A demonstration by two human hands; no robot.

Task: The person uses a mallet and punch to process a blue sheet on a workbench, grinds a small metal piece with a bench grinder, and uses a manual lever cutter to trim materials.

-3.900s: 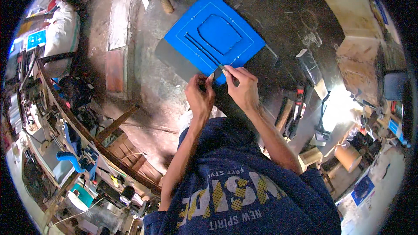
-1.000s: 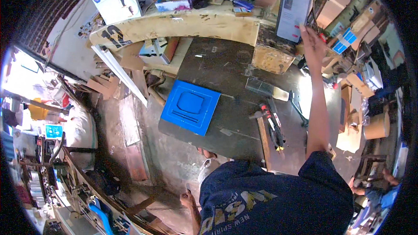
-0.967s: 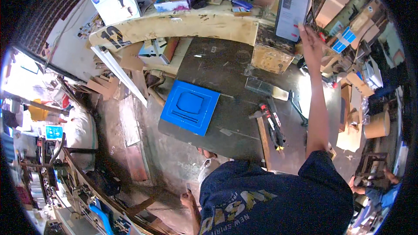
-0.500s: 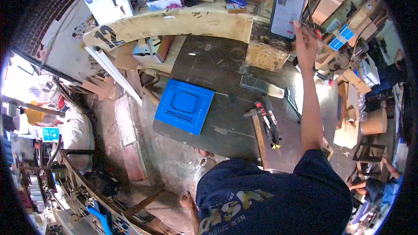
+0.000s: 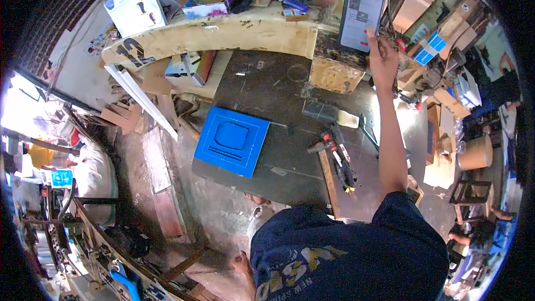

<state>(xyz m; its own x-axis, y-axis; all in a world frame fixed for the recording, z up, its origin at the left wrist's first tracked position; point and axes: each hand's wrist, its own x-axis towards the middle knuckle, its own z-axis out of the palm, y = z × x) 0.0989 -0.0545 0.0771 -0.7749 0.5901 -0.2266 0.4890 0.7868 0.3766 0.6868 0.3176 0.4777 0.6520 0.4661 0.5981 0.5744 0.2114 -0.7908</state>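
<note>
A dark-rimmed smartphone [image 5: 356, 14] with a lit screen stands propped upright on a stained wooden block [image 5: 333, 72] at the far right of the dark table. My right hand [image 5: 383, 58] is stretched out to it, one finger on the lower part of the screen and the others loosely bent, holding nothing. Down at my left side hangs my left hand [image 5: 241, 263], small and partly hidden by my shirt. Its fingers look curled, with nothing seen in them. A blue sheet [image 5: 253, 147] with a rounded cut-out outline and thin strips lies flat on the table.
A hammer [image 5: 317, 147], pliers-like tools [image 5: 344, 170] and a dark bottle-shaped tool [image 5: 323, 110] lie right of the sheet. Behind runs a pale curved ledge [image 5: 267, 36] with a desk calendar [image 5: 136, 8] and an open box [image 5: 210, 3]. A person's arm [image 5: 501, 213] shows at far right.
The view has shifted slightly. My right fingertip has moved a little up the screen, and the page on it has scrolled. My left hand still hangs at my side.
</note>
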